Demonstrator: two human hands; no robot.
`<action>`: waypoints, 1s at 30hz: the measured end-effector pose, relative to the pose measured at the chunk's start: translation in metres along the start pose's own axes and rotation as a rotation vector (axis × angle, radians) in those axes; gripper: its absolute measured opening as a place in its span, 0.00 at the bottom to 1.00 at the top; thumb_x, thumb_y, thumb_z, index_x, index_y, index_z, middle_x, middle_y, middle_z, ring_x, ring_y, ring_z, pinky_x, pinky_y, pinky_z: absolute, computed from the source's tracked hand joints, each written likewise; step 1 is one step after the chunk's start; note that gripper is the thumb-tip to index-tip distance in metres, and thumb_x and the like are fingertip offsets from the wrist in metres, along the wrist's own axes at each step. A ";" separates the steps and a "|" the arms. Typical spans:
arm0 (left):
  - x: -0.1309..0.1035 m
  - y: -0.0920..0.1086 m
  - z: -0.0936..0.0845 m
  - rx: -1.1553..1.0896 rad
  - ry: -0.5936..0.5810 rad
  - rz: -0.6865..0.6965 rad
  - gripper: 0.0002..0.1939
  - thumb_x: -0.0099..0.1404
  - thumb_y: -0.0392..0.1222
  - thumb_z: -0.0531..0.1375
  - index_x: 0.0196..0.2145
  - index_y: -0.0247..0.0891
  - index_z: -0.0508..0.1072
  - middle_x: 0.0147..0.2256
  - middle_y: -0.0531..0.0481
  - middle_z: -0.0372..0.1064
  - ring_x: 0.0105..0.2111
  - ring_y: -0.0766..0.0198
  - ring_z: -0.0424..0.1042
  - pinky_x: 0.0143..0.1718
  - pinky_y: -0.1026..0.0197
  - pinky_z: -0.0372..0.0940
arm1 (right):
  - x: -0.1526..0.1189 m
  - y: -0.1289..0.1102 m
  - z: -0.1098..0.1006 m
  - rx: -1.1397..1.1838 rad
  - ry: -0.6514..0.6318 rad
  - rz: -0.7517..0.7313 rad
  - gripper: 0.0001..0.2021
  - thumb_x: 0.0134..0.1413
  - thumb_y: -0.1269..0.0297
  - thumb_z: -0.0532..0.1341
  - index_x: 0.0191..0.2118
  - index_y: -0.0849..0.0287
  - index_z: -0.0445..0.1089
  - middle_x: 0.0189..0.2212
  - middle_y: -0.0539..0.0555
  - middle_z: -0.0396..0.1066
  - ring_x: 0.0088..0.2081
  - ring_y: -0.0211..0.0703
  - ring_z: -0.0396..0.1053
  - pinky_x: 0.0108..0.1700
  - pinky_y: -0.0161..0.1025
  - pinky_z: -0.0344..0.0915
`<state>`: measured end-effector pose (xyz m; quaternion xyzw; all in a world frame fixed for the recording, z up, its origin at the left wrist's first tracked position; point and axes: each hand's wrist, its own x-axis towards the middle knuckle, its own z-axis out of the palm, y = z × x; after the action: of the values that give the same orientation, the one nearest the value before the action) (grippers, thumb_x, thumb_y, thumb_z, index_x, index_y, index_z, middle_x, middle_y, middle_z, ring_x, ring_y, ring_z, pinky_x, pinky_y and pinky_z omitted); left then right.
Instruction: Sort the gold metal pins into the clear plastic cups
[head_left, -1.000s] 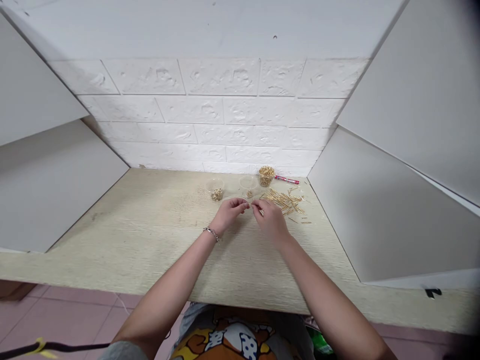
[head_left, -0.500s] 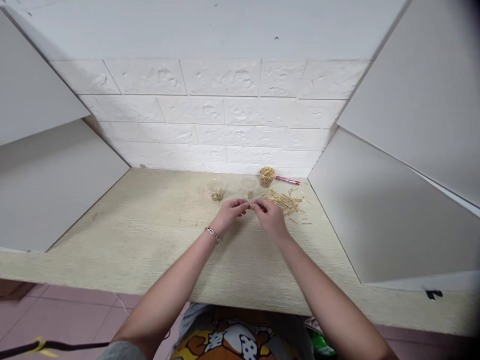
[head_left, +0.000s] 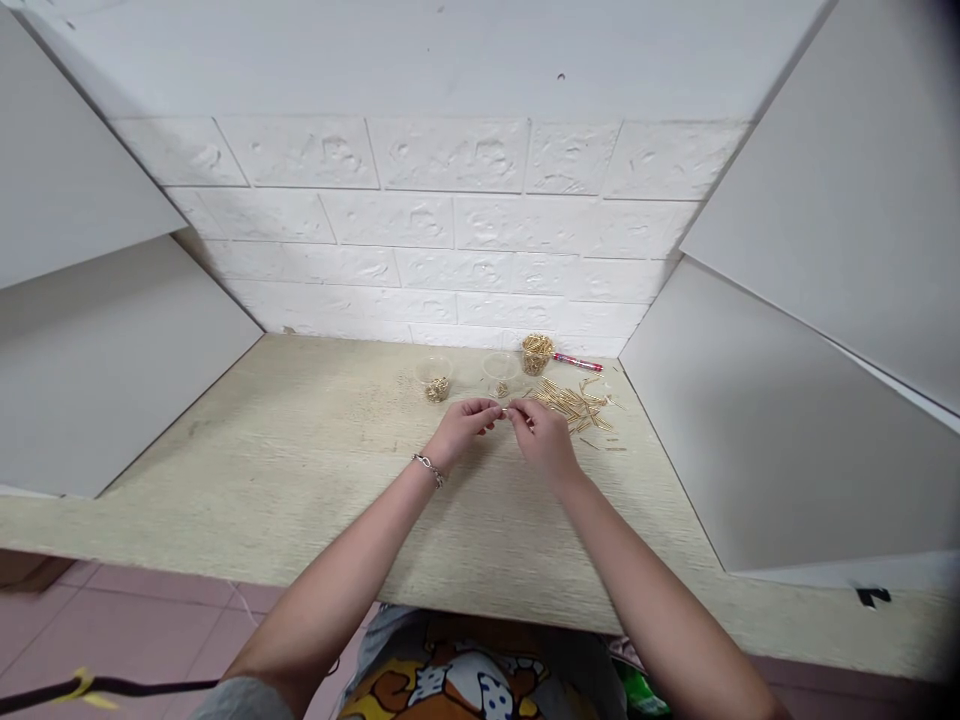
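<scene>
My left hand [head_left: 466, 428] and my right hand [head_left: 541, 430] meet fingertip to fingertip above the wooden table [head_left: 300, 440]. Both are closed in a pinch; a tiny bit of something shows between them, too small to name. Just behind my fingers stands a clear cup [head_left: 500, 368] with a few small pieces in it. Another clear cup [head_left: 435, 375], to the left, holds small metallic pieces [head_left: 437, 389]. A third cup, heaped with gold pieces [head_left: 537, 352], stands behind my right hand. Gold pins [head_left: 574, 402] lie scattered to the right of that hand.
A red tube [head_left: 577, 361] lies near the white brick wall [head_left: 420, 220]. Grey panels stand at the left [head_left: 135, 370] and right [head_left: 795, 430] of the table. A black object [head_left: 873, 596] is at the front right.
The whole view has shifted slightly. My hands remain together in nearly the same place, with their fingertips still pinched.
</scene>
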<state>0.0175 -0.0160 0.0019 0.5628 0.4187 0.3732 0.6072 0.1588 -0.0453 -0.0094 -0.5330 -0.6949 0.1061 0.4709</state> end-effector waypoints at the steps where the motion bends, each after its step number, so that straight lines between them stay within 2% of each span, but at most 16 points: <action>1: 0.000 -0.001 0.000 -0.019 -0.008 -0.004 0.14 0.50 0.49 0.61 0.26 0.34 0.72 0.22 0.54 0.61 0.23 0.72 0.57 0.25 0.67 0.51 | 0.000 0.000 0.000 0.026 0.004 0.021 0.09 0.53 0.66 0.53 0.32 0.59 0.70 0.29 0.54 0.72 0.31 0.41 0.68 0.34 0.36 0.63; 6: 0.001 -0.002 0.001 -0.119 -0.021 -0.023 0.16 0.48 0.51 0.63 0.27 0.33 0.72 0.22 0.54 0.61 0.22 0.73 0.56 0.24 0.67 0.51 | 0.000 -0.003 0.002 0.097 0.025 0.097 0.10 0.53 0.64 0.53 0.31 0.59 0.71 0.27 0.53 0.72 0.28 0.41 0.67 0.32 0.36 0.63; 10: -0.001 0.000 0.002 -0.166 -0.024 -0.030 0.16 0.47 0.50 0.63 0.27 0.34 0.73 0.24 0.53 0.63 0.22 0.74 0.56 0.25 0.67 0.52 | -0.001 -0.003 0.002 0.060 0.038 0.067 0.11 0.53 0.64 0.52 0.32 0.59 0.70 0.28 0.54 0.72 0.28 0.41 0.67 0.32 0.36 0.63; 17: -0.001 0.002 0.002 -0.071 0.002 -0.007 0.14 0.49 0.49 0.62 0.26 0.34 0.73 0.22 0.54 0.63 0.22 0.73 0.56 0.26 0.66 0.53 | -0.002 -0.002 -0.002 -0.089 0.012 -0.047 0.09 0.54 0.67 0.52 0.33 0.60 0.70 0.31 0.55 0.72 0.33 0.43 0.68 0.37 0.38 0.62; 30: 0.000 0.001 0.001 0.077 0.038 0.059 0.15 0.50 0.51 0.61 0.26 0.34 0.73 0.24 0.52 0.65 0.25 0.70 0.59 0.28 0.65 0.56 | 0.000 -0.001 -0.002 -0.031 -0.002 0.013 0.09 0.53 0.66 0.52 0.32 0.59 0.70 0.28 0.53 0.72 0.29 0.41 0.67 0.33 0.37 0.63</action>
<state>0.0182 -0.0163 0.0027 0.5909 0.4273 0.3851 0.5656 0.1594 -0.0468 -0.0078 -0.5445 -0.6934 0.0988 0.4613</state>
